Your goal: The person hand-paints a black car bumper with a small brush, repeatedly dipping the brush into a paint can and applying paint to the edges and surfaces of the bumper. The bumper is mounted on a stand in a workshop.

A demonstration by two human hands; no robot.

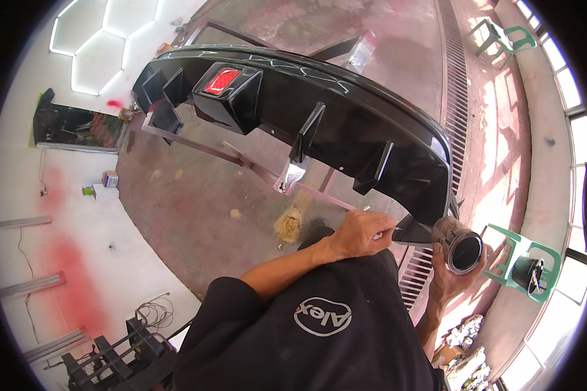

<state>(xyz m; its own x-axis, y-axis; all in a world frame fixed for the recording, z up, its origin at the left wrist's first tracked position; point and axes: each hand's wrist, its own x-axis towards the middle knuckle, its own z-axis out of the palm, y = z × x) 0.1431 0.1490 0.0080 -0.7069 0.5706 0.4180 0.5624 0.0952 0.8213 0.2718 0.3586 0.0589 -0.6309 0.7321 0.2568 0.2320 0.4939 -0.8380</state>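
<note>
A glossy black car bumper diffuser (pixel 346 114) with several fins and a red light (pixel 222 81) lies across the space in front of me. My left hand (pixel 362 233) is closed beside its near right end, at the lowest fin (pixel 412 229). A thin, light-coloured tool (pixel 378 236) shows between the fingers; most of it is hidden, so its kind is unclear. My right hand (pixel 455 281) grips a stained round can (pixel 451 233) just off the diffuser's right end. The can tilts toward me, and its inside looks black.
A metal stand (pixel 241 158) is under the diffuser. On the right, a green plastic stool (pixel 550 255) bears a dark pot (pixel 527 274), near a floor drain grate (pixel 413 277). Another green stool (pixel 506 40) stands farther back. Crumpled foil-like wrapping (pixel 466 332) lies low right; a black frame (pixel 114 358) stands low left.
</note>
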